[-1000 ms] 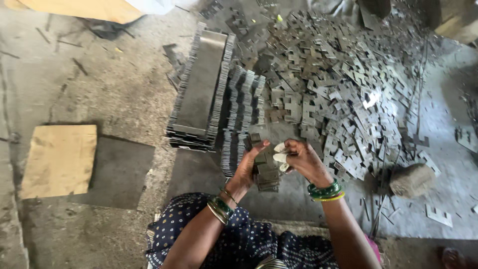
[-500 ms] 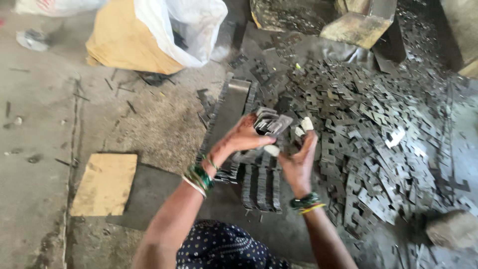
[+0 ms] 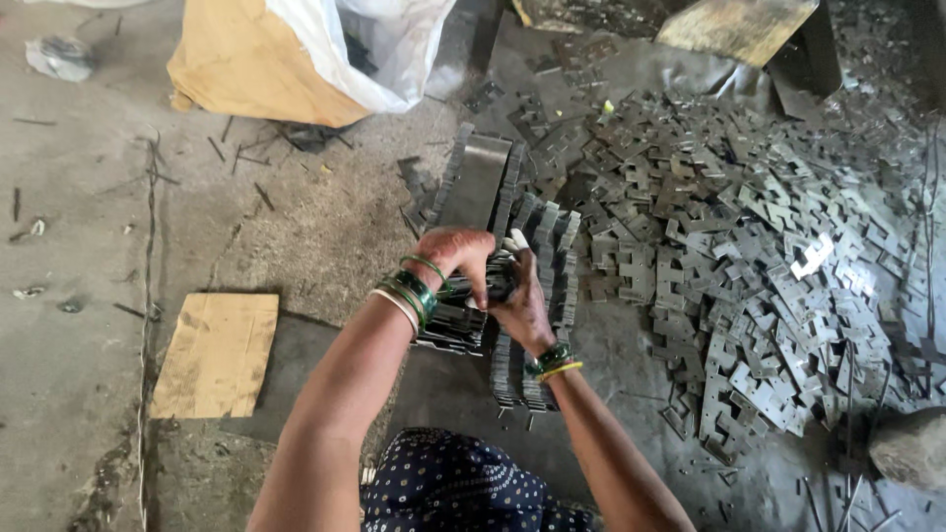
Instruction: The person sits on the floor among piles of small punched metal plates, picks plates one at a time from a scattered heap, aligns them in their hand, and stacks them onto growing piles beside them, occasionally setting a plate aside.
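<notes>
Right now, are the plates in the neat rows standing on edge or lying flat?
On edge: the rows of plates show thin edges packed together, unlike the loose pile lying flat.

Soft daylight, sharp, slight metal glare.

Bundle of metal plates point(image 3: 493, 281) mostly hidden between left hand point(image 3: 455, 254) and right hand point(image 3: 522, 300); grip unclear. Sack point(image 3: 315, 49) cut off by top edge. Stone point(image 3: 912, 448) cut by right edge. Loose plates point(image 3: 749, 246) too small to count.
</notes>
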Available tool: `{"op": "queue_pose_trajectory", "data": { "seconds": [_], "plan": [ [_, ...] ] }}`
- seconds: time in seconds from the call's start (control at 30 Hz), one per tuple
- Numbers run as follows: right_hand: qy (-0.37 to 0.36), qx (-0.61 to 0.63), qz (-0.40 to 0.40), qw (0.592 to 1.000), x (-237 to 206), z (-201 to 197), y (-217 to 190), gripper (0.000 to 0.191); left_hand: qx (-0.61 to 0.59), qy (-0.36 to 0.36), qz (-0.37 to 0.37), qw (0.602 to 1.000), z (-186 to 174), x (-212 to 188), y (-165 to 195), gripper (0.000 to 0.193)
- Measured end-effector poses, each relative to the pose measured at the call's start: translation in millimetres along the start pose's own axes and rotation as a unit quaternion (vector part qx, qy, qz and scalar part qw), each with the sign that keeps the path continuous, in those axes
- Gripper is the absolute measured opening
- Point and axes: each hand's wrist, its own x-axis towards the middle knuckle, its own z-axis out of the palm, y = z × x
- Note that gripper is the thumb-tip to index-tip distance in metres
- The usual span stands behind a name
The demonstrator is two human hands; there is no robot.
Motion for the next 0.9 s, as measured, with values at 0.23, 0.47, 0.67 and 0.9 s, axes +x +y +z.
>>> {"op": "queue_pose_trajectory", "data": {
  "seconds": [0.23,0.47,0.67,0.9],
  "plan": [
    [-0.030,-0.020,0.041,0.999,8,0,-3,0.096,-0.211,0.062,-0.019,0.975,-3,-29,-57,0.084],
    [-0.010,-0.050,0.073,0.996,8,27,-1,0.121,-0.605,0.280,-0.089,0.740,74,-96,-79,0.111],
    [-0.045,-0.058,0.060,0.995,5,39,4,0.116,-0.735,0.284,0.036,0.615,68,-82,-75,0.118],
    [-0.046,-0.031,0.062,0.997,6,29,-7,0.113,-0.668,0.294,-0.078,0.679,82,-72,-64,0.106]
  ]
}}
